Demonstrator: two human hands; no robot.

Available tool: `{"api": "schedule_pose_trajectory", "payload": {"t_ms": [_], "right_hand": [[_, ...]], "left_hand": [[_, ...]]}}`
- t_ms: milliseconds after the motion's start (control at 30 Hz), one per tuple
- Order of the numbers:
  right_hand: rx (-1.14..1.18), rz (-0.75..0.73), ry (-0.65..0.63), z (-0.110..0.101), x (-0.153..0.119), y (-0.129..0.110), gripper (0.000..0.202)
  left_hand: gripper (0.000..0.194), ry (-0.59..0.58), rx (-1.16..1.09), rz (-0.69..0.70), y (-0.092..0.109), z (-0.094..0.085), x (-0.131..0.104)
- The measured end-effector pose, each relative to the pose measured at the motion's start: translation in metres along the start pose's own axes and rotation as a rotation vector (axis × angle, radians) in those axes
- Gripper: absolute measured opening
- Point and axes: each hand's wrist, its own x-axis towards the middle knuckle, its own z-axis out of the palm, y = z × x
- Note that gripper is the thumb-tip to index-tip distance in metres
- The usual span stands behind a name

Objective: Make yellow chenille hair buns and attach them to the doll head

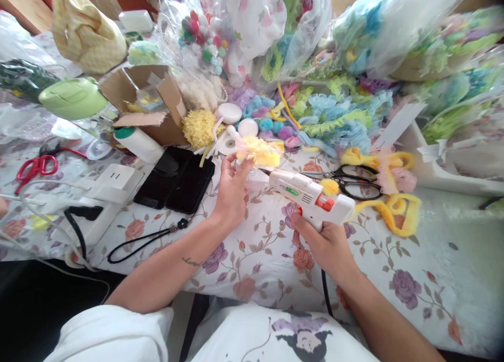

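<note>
In the middle of the table, my left hand (233,186) pinches a fluffy yellow and pink craft piece (262,151) between thumb and fingers. My right hand (328,246) is wrapped around the handle of a white hot glue gun (309,194) with orange parts. The gun's nozzle points left and lies close below the yellow piece; whether they touch I cannot tell. A small yellow pompom (329,187) shows just behind the gun. Black-handled scissors (356,181) lie beyond it, beside yellow fuzzy strips (401,215).
Left of my hands lie two dark phones (173,178), a white bottle (137,144), an open cardboard box (142,92), red-handled scissors (37,168) and a power strip (98,210) with cables. Colourful trims (334,110) and plastic bags pile up behind. A white box (441,168) stands right.
</note>
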Motion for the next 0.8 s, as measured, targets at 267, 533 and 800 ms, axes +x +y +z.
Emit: {"api": "schedule_pose_trajectory", "payload": {"t_ms": [267,533,800], "right_hand": [[-0.020,-0.004,0.043,-0.0024,0.0003,0.0015,0.033],[-0.035,0.020,0.058,-0.0018,0.0019,0.0041,0.029],[-0.006,0.019,0.033,-0.0017,0.0030,0.0056,0.029]], "left_hand": [[0.035,0.040,0.008,-0.005,-0.0002,-0.0001,0.0009],[0.035,0.029,0.001,0.005,-0.0008,-0.0008,-0.0003],[0.034,0.016,-0.017,0.012,-0.0016,-0.0006,-0.0004]]}}
